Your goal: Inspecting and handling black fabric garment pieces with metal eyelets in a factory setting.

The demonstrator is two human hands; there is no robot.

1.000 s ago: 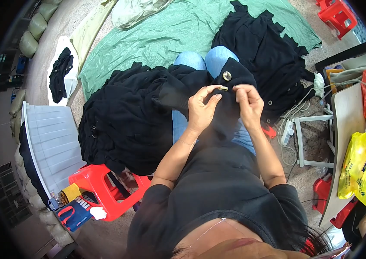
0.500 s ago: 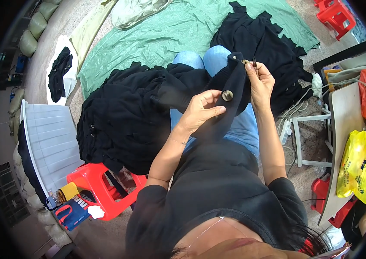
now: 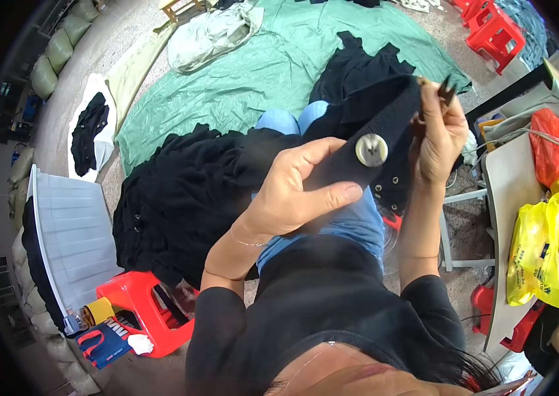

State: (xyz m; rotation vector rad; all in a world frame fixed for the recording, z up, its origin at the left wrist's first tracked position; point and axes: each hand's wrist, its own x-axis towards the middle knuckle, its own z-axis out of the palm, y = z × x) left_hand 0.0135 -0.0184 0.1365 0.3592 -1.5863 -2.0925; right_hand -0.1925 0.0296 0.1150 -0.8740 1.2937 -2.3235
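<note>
A black knitted garment point(image 3: 385, 109) is stretched between my hands, raised above my lap. My left hand point(image 3: 293, 185) grips its band, thumb in front and fingers behind, right beside a large pale round button point(image 3: 371, 150). At the band's upper end, the fingertips of my right hand point(image 3: 442, 138) pinch the edge, where a small tan spot shows. A small dark two-pointed tool point(image 3: 449, 89), like thread snips, sticks out of that same hand; its handle is hidden in the fingers.
Black garments point(image 3: 174, 198) are heaped left of my lap, and more point(image 3: 359, 69) lie ahead on a green sheet point(image 3: 227, 86). A red stool point(image 3: 161, 330) and a grey-white bin point(image 3: 71, 231) stand left. At right is a table point(image 3: 500, 191) with a yellow bag point(image 3: 540, 257) and a red bag.
Both hands have risen closer to the head camera with the garment, and the right hand has moved outward, pulling the band longer. The button now appears larger.
</note>
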